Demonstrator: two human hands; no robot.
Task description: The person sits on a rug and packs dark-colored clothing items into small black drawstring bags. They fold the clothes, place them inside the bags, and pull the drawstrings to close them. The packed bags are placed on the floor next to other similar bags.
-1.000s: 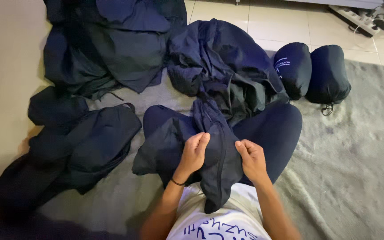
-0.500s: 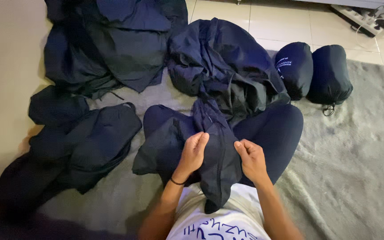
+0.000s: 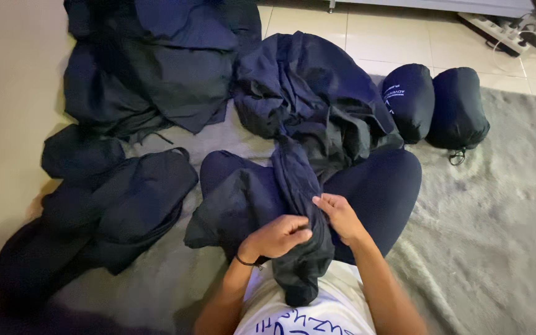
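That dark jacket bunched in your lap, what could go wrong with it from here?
The dark jacket is gripped by the left hand and right hand only at its middle; its loose end trails into the crumpled pile ahead and might drag or tangle there. The fabric looks slippery, so the bunched fold could spring open. The same-coloured garments alongside could easily get mixed up.

- Garment [image 3: 296,205] in the hands: dark navy, plain
- Piles of garments [image 3: 156,80]: same dark navy, no pattern
- 2 stuffed pouches [image 3: 435,105]: dark navy; left one carries small pale blue print
- Rug [image 3: 497,248]: grey, shaggy
- Floor tiles [image 3: 367,37]: cream
- Shirt [image 3: 317,316]: white with blue lettering
- Wristband [image 3: 246,262]: black
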